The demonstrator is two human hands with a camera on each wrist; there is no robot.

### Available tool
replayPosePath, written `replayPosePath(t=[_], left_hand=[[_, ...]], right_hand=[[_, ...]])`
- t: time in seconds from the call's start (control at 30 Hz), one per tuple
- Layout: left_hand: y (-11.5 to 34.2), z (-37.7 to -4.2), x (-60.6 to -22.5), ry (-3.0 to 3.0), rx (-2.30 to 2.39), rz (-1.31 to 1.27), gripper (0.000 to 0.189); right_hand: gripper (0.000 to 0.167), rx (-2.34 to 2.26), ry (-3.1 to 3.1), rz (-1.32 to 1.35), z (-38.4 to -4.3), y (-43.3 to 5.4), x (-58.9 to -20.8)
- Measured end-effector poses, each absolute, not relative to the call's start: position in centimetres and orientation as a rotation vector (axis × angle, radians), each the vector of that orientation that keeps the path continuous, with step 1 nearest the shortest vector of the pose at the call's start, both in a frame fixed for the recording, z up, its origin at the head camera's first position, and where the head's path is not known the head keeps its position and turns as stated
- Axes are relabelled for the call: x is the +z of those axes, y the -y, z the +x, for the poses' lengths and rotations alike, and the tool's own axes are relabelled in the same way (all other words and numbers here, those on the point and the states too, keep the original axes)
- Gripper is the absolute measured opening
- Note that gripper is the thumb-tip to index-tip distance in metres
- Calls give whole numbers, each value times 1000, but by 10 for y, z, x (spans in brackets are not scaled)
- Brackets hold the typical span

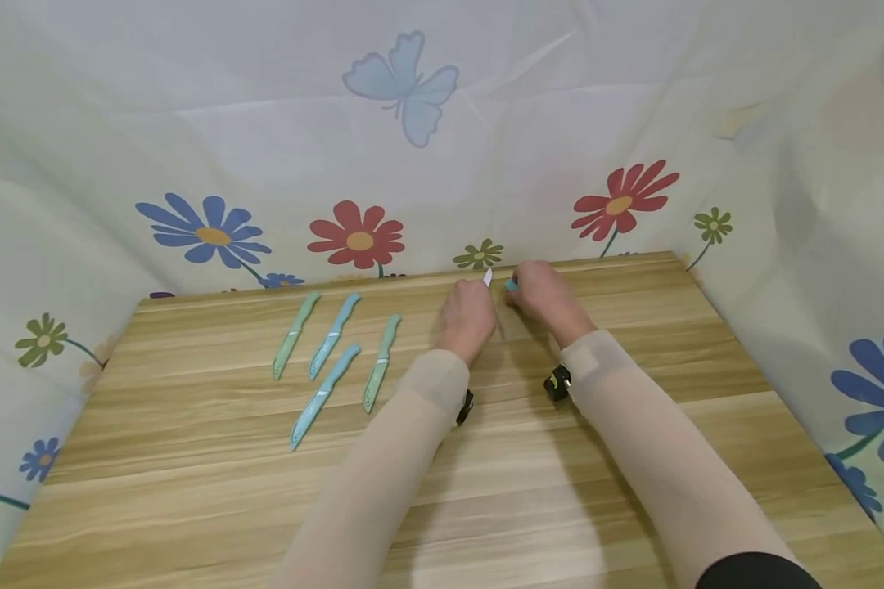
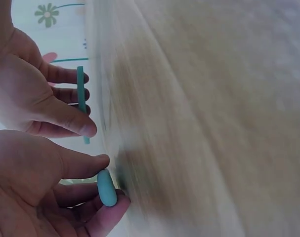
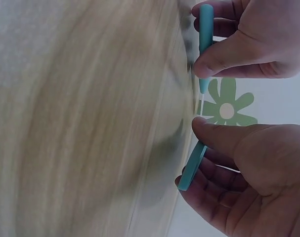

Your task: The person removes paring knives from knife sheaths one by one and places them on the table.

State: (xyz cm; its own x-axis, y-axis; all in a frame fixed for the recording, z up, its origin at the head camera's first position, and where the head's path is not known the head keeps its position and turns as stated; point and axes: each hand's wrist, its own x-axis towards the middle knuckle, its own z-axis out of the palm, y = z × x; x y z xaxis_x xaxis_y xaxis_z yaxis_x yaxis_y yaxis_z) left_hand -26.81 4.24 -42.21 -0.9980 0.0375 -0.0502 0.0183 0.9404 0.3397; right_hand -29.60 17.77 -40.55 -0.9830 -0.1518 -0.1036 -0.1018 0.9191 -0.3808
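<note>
My left hand [image 1: 467, 317] grips a knife by its blue-green handle [image 3: 205, 34], with the thumb along one side and fingertips on the other. The bare pale blade [image 1: 488, 276] sticks out past that hand toward the right hand. A blue-green sheath [image 3: 192, 168] is pinched between the thumb and fingers of my right hand [image 1: 548, 296]. Seen from the head, a small gap separates blade and sheath. Both hands are close together over the table's back edge. In the left wrist view the handle [image 2: 107, 187] shows end-on, and the sheath [image 2: 81, 98] edge-on.
On the wooden table [image 1: 191, 507], left of my hands, lie several sheathed knives: a green knife [image 1: 296, 335] and a blue knife [image 1: 335, 335] farther back, another green knife [image 1: 381, 364] and another blue knife [image 1: 324, 397] nearer. A flowered cloth [image 1: 280, 155] hangs behind and around the table.
</note>
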Motion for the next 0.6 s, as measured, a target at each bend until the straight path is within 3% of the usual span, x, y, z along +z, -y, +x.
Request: replayPosePath(t=[0.6], left_hand=[[-54,-268,-421,-3038,522,-3,15]], right_hand=[[36,-508,-2878,-107,-303,-170,-412]])
